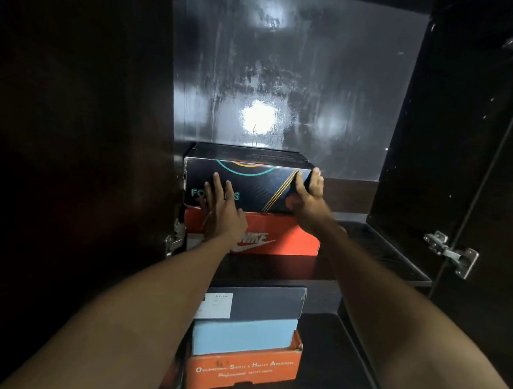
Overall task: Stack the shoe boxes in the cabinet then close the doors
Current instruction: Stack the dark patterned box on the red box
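A black shoe box [259, 182] with teal and gold markings sits on top of a red Nike box [288, 236] on the upper shelf of the dark cabinet. My left hand [221, 211] lies flat with straight fingers against the black box's front face. My right hand [309, 192] grips the box's right front corner, thumb on the front and fingers round the side. On the lower shelf a grey box [259, 302] tops a light blue box [242, 334], which sits in an orange box [244, 370].
The right cabinet door [501, 183] stands open, with metal hinges [451, 252] on its inner edge. A left hinge [175, 238] shows beside the red box. The upper shelf [376, 253] has bare room to the right of the stack. The glossy back panel [288, 89] reflects light.
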